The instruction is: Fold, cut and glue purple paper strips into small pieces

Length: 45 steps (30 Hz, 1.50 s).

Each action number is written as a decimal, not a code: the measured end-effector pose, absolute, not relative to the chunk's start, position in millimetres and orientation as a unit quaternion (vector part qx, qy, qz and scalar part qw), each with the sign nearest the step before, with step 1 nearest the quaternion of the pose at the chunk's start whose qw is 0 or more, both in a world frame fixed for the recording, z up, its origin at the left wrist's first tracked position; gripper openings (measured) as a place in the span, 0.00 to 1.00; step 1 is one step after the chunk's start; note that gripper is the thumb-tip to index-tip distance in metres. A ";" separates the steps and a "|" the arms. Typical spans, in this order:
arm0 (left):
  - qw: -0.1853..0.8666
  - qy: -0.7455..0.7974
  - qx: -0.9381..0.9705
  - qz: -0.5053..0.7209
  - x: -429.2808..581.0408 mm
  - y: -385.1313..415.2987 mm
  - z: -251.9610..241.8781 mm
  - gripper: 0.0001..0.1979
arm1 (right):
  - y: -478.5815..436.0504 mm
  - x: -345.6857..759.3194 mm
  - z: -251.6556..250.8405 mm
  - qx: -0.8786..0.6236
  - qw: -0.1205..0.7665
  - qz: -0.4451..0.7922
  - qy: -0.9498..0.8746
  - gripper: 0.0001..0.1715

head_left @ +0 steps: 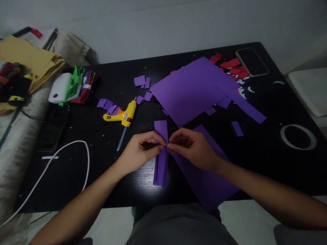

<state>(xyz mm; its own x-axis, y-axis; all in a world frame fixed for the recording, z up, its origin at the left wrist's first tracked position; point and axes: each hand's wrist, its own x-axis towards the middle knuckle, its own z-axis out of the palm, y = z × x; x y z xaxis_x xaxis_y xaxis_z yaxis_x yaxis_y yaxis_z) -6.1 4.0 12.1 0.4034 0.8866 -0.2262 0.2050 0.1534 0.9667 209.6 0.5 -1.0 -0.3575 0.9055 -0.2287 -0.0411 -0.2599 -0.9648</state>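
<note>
A long purple paper strip (160,170) with lengthwise fold lines lies upright in front of me on the black table. My left hand (141,148) pinches its right edge near the middle, thumb against fingertips. Right beside it, my right hand (195,148) pinches the same edge, and the fingertips of both hands nearly touch. Under my right hand and forearm is a purple paper sheet (206,183), jutting past the table's front edge. Beyond the hands rests a larger purple sheet (191,88). To the left lies a yellow hot glue gun (125,115) with a clear glue stick in its back.
Small purple pieces (140,81) lie around the glue gun. Red scraps (235,66) and a phone (251,61) sit at the back right, a white ring (298,137) nearer. Left are a white cable (88,160), a dark phone (52,131) and green bundled strips (76,83).
</note>
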 end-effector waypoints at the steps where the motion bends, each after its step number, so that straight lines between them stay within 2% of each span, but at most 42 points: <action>1: 0.597 0.470 0.586 0.283 -6.1 3.8 11.7 0.02 | 0.2 209.6 -1.5 -0.439 0.358 0.659 -0.494 0.16; 11: 0.603 0.469 0.577 0.288 -4.6 2.8 9.7 0.04 | -0.5 214.1 -5.3 -0.411 0.339 0.594 -0.603 0.04; 15: 0.610 0.465 0.572 0.290 -6.0 3.2 9.9 0.05 | 1.0 218.2 -2.6 -0.371 0.325 0.499 -0.712 0.08; 21: 0.618 0.456 0.567 0.298 -4.9 3.9 11.5 0.05 | 4.7 224.1 -5.1 -0.289 0.325 0.451 -0.779 0.16; 27: 0.615 0.461 0.564 0.300 -2.8 4.3 13.0 0.05 | 4.3 226.7 -10.3 -0.283 0.302 0.360 -0.836 0.11; 34: 0.644 0.451 0.545 0.290 -5.2 5.3 11.9 0.05 | 6.6 226.4 -11.5 -0.258 0.322 0.327 -0.850 0.05; 41: 0.653 0.447 0.539 0.288 -4.8 6.4 13.9 0.05 | 2.4 227.6 -7.0 -0.235 0.303 0.323 -0.865 0.14; 45: 0.656 0.449 0.535 0.286 -4.5 6.1 13.1 0.06 | 1.1 227.1 -5.4 -0.232 0.302 0.307 -0.872 0.11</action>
